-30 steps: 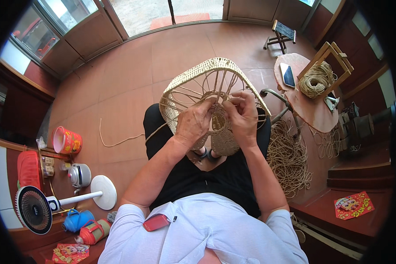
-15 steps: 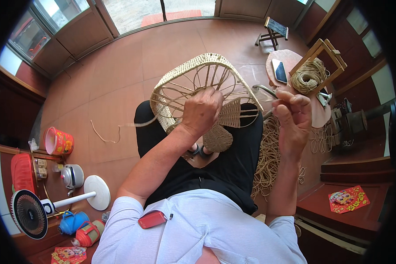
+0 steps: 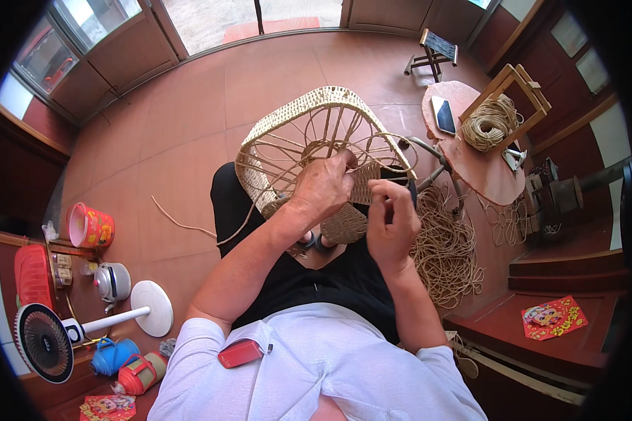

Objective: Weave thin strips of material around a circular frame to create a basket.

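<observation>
A rounded frame wrapped in pale woven cord [image 3: 305,103] rests over my knees, with tan cords strung across its opening. My left hand [image 3: 323,186] is closed at the middle of the opening, its fingertips pinching the cord [image 3: 321,149] where the strands gather. Just right of it, over a tightly woven wedge [image 3: 364,184], my right hand [image 3: 393,223] is closed with curled fingers; what they hold is hidden. A second woven section [image 3: 344,226] hangs below my left hand. Loose loops of cord arch over the frame's right side.
A heap of loose cord [image 3: 446,252] lies on the floor at my right. Beyond it, a low wooden slab table [image 3: 481,175] carries a phone [image 3: 443,114], a cord coil [image 3: 489,125] and a wooden frame. Left are a fan [image 3: 45,342], kettle [image 3: 111,282] and red bucket [image 3: 91,226].
My right hand has come down and left from its raised place beside the frame to the woven wedge. My left hand stays near the middle. The loose cord end at left has shifted.
</observation>
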A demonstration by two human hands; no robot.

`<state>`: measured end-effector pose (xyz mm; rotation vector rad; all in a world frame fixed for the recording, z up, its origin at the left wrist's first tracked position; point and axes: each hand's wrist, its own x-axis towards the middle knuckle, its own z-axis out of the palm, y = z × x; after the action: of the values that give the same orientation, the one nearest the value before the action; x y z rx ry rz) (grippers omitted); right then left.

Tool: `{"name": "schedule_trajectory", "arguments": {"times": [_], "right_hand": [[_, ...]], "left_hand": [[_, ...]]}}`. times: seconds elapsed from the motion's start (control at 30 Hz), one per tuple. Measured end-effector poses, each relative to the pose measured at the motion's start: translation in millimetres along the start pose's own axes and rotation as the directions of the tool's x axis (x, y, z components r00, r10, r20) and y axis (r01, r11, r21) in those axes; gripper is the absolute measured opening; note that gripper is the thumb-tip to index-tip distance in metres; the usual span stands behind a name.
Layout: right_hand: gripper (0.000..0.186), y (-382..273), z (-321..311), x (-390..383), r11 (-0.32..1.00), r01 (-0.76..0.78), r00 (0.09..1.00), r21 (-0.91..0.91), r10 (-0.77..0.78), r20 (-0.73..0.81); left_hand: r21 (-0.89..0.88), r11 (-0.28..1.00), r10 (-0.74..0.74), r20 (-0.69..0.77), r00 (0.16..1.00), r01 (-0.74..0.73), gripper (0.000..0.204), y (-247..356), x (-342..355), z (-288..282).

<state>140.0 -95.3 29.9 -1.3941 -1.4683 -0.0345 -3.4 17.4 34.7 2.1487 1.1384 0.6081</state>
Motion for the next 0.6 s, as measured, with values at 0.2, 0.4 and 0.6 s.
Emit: {"name": "schedule_trajectory", "arguments": {"times": [0.2,0.4,0.6], "right_hand": [[0.060,15.3,19.0,16.9,0.998,-0.062,0.996,-0.024,0.063,0.060],[0.064,18.3,38.4,36.9,0.975,-0.222,0.972,-0.020,0.223,0.080],[0.044,23.2,18.3,16.6,0.806,-0.376,0.924,0.456,0.362,0.124]], "left_hand": [[-0.049,0.996,0.071,0.009,0.997,-0.071,0.030,-3.7,-1.9,1.5],[0.020,0.999,-0.027,0.012,1.000,0.027,0.029,7.1,-3.2,-1.3],[0.192,0.974,0.170,-0.260,0.950,-0.122,0.028,10.5,-15.6,13.5]]}}
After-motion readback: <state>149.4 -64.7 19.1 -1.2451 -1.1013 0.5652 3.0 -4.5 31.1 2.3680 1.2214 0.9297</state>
